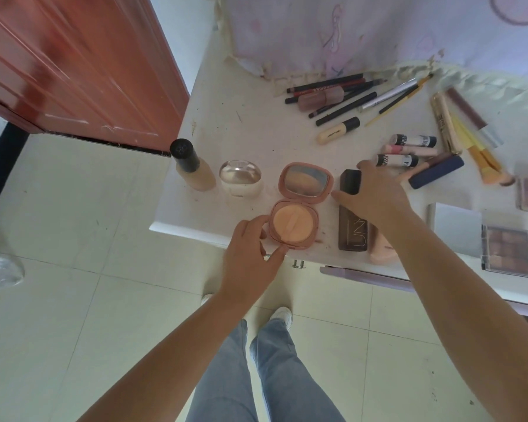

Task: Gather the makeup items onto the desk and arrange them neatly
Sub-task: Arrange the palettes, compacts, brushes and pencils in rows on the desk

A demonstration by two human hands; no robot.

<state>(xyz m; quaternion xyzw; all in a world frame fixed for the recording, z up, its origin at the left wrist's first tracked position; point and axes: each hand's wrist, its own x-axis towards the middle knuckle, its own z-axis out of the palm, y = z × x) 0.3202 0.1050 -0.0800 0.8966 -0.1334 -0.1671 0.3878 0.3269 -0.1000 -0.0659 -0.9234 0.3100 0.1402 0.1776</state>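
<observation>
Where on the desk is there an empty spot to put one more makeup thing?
The biggest bare patch of desk lies behind the foundation bottle and open powder compact, left of the pencils. A smaller gap sits between the cream concealer tube and the compact. The right side, around the small tubes and brushes, is crowded.

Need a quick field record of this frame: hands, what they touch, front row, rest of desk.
left hand: fingers on the open compact's base, at the desk edge
right hand: resting on the dark tube
front row: foundation bottle, clear jar, compact, dark tube
compact: lid open, puff visible
back of desk: pencils, brushes
right edge: palettes
</observation>
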